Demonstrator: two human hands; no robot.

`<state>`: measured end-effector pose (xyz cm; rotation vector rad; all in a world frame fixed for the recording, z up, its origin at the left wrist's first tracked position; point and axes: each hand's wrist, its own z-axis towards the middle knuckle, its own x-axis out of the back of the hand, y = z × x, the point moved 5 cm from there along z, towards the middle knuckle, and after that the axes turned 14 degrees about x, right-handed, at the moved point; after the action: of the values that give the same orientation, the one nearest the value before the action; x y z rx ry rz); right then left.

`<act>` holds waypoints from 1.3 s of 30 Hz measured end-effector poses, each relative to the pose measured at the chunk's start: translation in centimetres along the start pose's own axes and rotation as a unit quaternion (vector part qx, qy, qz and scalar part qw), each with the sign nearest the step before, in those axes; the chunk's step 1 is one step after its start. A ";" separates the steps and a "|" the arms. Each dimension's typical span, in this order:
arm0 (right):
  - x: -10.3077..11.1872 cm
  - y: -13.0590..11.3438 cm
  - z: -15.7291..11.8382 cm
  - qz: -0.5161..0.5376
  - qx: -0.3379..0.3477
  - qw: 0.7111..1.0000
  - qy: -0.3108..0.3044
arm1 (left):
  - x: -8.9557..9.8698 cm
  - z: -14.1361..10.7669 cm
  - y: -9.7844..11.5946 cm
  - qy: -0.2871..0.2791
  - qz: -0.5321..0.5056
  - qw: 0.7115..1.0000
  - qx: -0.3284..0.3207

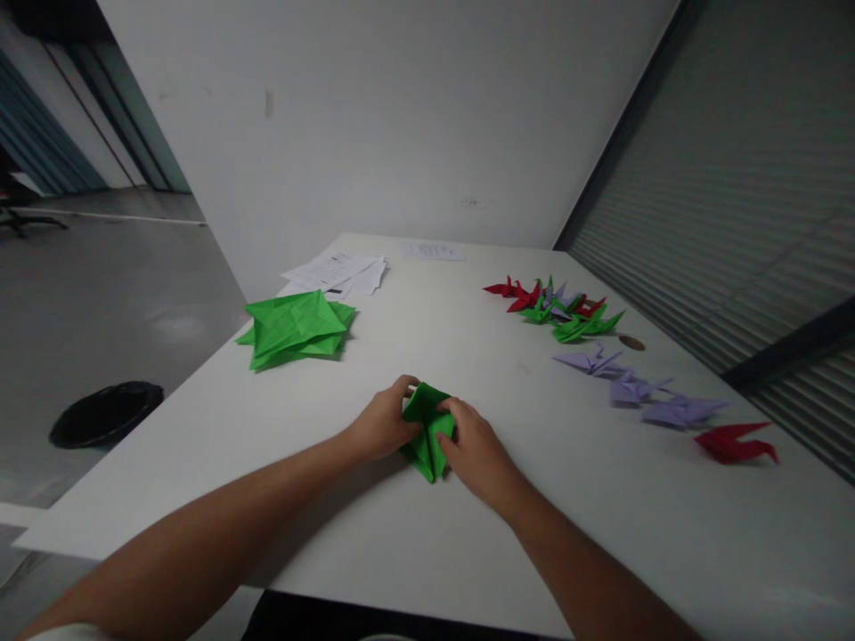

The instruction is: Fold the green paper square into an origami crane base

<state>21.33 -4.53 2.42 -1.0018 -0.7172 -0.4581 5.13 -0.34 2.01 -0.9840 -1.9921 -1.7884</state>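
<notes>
Between my two hands, a partly folded piece of green origami paper (426, 434) lies on the white table (321, 525), its lower point toward me. My left hand (386, 418) grips its left edge, thumb on top and fingers curled round the upper left. On the opposite side, my right hand (473, 441) pinches the right edge, fingers bent over the upper part and thumb lower down. A crease runs along the paper's middle. The fingertips partly cover the upper flaps.
Creased green sheets (294, 325) are stacked at the left, with printed papers (340, 270) behind. On the right sit red, green and purple paper cranes (554, 307), with purple ones (682, 409) and a red one (735, 442) nearer. A black bin (107, 414) stands on the floor, left.
</notes>
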 end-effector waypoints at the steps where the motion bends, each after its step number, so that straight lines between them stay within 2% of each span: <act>1: -0.1 0.0 0.0 -0.001 -0.003 1.000 -0.003 | 0.0 0.0 0.0 0.002 0.001 1.000 -0.001; 11: -0.6 -0.1 -0.5 -0.004 0.017 0.999 -0.030 | 0.0 0.3 -0.4 0.007 -0.001 1.000 -0.018; 18: -0.6 -0.6 -0.5 -0.032 0.016 0.998 -0.060 | -0.1 0.8 -0.9 -0.009 0.001 1.000 -0.022; 24: -0.8 -0.4 -0.5 -0.041 0.017 0.997 -0.066 | -0.2 0.2 -0.5 -0.033 -0.005 0.999 -0.010; 39: -0.8 -0.7 -0.5 -0.060 0.005 0.993 -0.100 | -0.2 0.2 -0.1 -0.025 0.064 0.996 -0.054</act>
<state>20.54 -5.30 2.06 -1.0083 -0.9615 -0.4616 5.25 -0.19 1.77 -1.1721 -1.8305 -1.8353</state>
